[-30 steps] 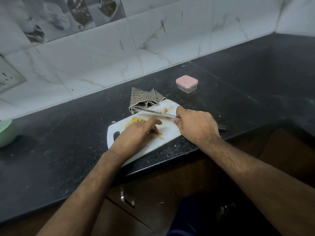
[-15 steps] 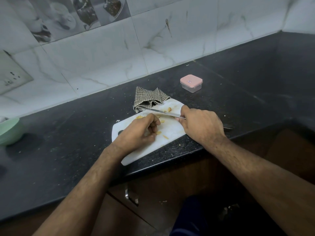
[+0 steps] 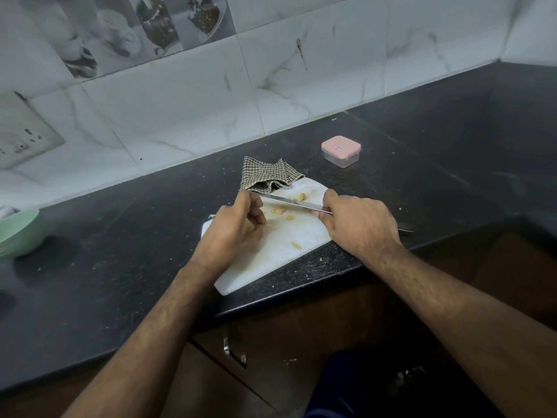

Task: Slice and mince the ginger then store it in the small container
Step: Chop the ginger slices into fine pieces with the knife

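Note:
A white cutting board [image 3: 280, 254] lies at the counter's front edge with several yellow ginger pieces [image 3: 278, 210] scattered on it. My left hand [image 3: 232, 233] sits on the board's left part, fingers curled over ginger bits that it mostly hides. My right hand [image 3: 360, 226] grips the knife [image 3: 289, 201] at the blade's base; the blade points left, just above the board, its tip near my left hand's fingers. The small clear container [image 3: 341, 151] with a pink lid stands shut behind the board to the right.
A checked cloth [image 3: 268, 176] lies bunched at the board's far edge. A pale green bowl [image 3: 18, 233] sits at the far left of the black counter [image 3: 120, 251]. A tiled wall with a socket plate [image 3: 24, 140] rises behind. Wooden cabinet doors [image 3: 271, 342] are below.
My left hand has curled tighter and gathered ginger under its fingers, moving slightly left on the board. The knife stays roughly in place in my right hand.

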Available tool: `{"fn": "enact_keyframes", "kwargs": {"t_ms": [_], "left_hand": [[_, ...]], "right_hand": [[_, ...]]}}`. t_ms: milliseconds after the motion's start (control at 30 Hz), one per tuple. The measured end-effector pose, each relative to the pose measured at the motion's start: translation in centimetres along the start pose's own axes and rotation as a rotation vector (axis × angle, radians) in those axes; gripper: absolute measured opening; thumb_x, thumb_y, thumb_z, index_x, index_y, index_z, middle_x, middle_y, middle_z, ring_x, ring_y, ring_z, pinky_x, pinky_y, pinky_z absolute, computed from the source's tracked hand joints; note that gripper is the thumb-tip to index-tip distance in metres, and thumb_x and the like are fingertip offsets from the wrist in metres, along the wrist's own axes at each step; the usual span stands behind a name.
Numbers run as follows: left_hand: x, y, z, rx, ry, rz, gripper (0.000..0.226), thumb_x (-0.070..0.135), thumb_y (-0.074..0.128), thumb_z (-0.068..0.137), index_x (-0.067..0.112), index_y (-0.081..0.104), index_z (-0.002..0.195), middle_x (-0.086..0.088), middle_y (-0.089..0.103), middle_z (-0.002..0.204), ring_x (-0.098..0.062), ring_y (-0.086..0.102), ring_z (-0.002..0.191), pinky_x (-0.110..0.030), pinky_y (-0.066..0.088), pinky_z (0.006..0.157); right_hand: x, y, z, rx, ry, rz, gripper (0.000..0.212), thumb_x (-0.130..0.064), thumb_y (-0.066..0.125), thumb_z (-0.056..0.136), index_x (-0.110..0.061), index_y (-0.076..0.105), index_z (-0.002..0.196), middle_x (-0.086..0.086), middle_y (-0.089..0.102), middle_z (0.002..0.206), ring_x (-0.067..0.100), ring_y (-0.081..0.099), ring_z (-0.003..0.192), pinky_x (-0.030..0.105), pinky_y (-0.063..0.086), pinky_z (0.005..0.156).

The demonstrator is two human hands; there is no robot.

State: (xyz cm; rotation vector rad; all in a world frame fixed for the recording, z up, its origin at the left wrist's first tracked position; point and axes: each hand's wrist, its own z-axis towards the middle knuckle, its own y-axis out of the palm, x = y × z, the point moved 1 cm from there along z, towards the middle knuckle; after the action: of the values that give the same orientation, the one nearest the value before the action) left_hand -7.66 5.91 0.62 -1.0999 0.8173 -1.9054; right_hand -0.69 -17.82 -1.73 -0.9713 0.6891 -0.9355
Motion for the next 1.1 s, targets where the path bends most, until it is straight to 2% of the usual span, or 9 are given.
{"fn": "enact_keyframes", "kwargs": {"t_ms": [267,333,400,500,600,667,833,933,1100], "left_hand": [[-2.9,-1.2,0.8,0.157,-0.007,0.054,0.022,0.001,0.064,0.097,0.012,0.062,0.116,0.006,0.074,0.099,-0.003,0.072,0.095,-0.037,0.061,0.086],[-3.1,-1.2,0.7,0.169,-0.003,0.051,0.017,0.009,0.063,0.1,0.018,0.063,0.114,0.012,0.073,0.1,-0.006,0.071,0.098,-0.045,0.059,0.09],[-3.0,-1.0,0.4,0.155,0.003,0.093,0.011,0.021,0.065,0.1,0.028,0.066,0.108,0.019,0.07,0.1,-0.007,0.065,0.102,-0.051,0.048,0.098],[-2.1,-0.2,0.0,0.051,0.056,0.143,0.007,0.029,0.072,0.095,0.031,0.074,0.102,0.019,0.068,0.1,-0.009,0.056,0.104,-0.044,0.035,0.094],[-1.0,1.4,0.0,-0.132,0.152,0.177,0.021,0.038,0.071,0.095,0.033,0.075,0.115,0.018,0.063,0.107,-0.004,0.046,0.104,-0.034,0.023,0.081],[-0.3,2.5,-0.1,-0.192,0.18,0.158,0.024,0.043,0.068,0.095,0.036,0.074,0.117,0.019,0.062,0.107,-0.004,0.046,0.104,-0.032,0.023,0.082],[1.0,3.5,-0.1,-0.146,0.105,0.115,0.006,0.035,0.071,0.094,0.033,0.074,0.098,0.016,0.061,0.101,-0.009,0.05,0.103,-0.034,0.022,0.086],[1.9,3.6,0.0,-0.136,0.087,0.219,0.002,0.031,0.069,0.095,0.03,0.071,0.096,0.015,0.06,0.101,-0.011,0.048,0.104,-0.034,0.021,0.085],[0.5,2.0,0.0,-0.01,0.046,0.414,0.007,0.024,0.072,0.092,0.03,0.07,0.094,0.015,0.06,0.098,-0.015,0.052,0.1,-0.03,0.014,0.077]], "right_hand": [[-0.2,0.0,0.1,0.012,0.004,0.005,0.026,-0.052,0.043,0.101,-0.026,0.045,0.101,-0.005,0.063,0.079,0.022,0.058,0.063,0.032,0.043,0.054],[-0.1,-0.1,0.2,0.011,0.009,0.0,0.026,-0.052,0.043,0.101,-0.026,0.044,0.1,-0.005,0.063,0.08,0.023,0.055,0.061,0.032,0.041,0.053],[-0.1,0.0,0.2,0.014,0.014,0.001,0.027,-0.053,0.043,0.1,-0.026,0.045,0.1,-0.005,0.063,0.08,0.024,0.053,0.062,0.032,0.039,0.053],[-0.1,-0.1,0.2,0.013,0.009,-0.007,0.027,-0.053,0.042,0.101,-0.026,0.046,0.103,-0.005,0.063,0.081,0.022,0.055,0.063,0.032,0.039,0.054],[-0.2,-0.1,0.1,0.006,0.01,-0.009,0.027,-0.053,0.043,0.101,-0.027,0.047,0.104,-0.005,0.063,0.082,0.022,0.053,0.063,0.032,0.039,0.054],[-0.2,-0.1,0.1,0.005,0.008,-0.007,0.026,-0.052,0.044,0.1,-0.027,0.048,0.104,-0.005,0.063,0.081,0.021,0.057,0.064,0.032,0.041,0.053],[-0.2,-0.1,0.2,0.006,0.008,0.002,0.025,-0.052,0.044,0.1,-0.028,0.047,0.104,-0.006,0.061,0.078,0.019,0.06,0.065,0.032,0.047,0.054],[-0.1,-0.1,0.2,0.01,0.008,0.007,0.025,-0.052,0.044,0.1,-0.027,0.047,0.104,-0.005,0.062,0.078,0.02,0.06,0.065,0.033,0.048,0.056],[-0.1,0.0,0.2,0.005,0.001,0.013,0.026,-0.052,0.044,0.1,-0.027,0.047,0.104,-0.004,0.064,0.08,0.022,0.061,0.066,0.034,0.047,0.057]]}}
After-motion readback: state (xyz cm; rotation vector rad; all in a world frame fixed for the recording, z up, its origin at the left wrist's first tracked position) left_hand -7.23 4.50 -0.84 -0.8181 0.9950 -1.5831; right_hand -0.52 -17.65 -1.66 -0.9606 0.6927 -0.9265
